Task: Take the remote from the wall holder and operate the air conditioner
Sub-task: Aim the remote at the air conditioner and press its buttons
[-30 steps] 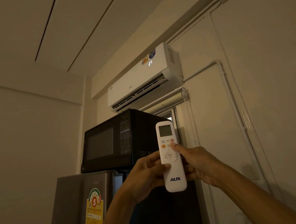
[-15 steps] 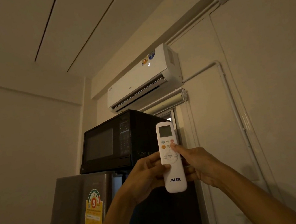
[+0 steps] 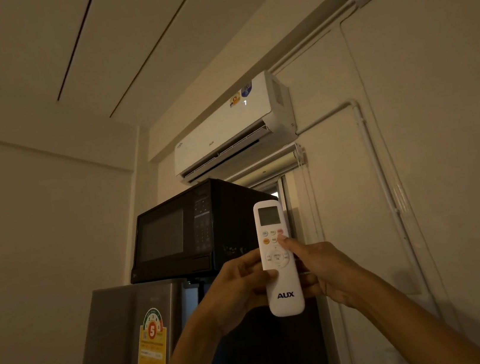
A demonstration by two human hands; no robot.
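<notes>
i've got the remote [image 3: 282,284] gripped in my left hand [image 3: 236,288], right hand [image 3: 323,266] steadying, thumb on a button; pressing off-centre could hit the neighbouring key, missing the air conditioner [image 3: 225,131].

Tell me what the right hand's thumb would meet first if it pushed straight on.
The right hand thumb tip already rests on the remote, by its small upper buttons; which button is unclear.
</notes>
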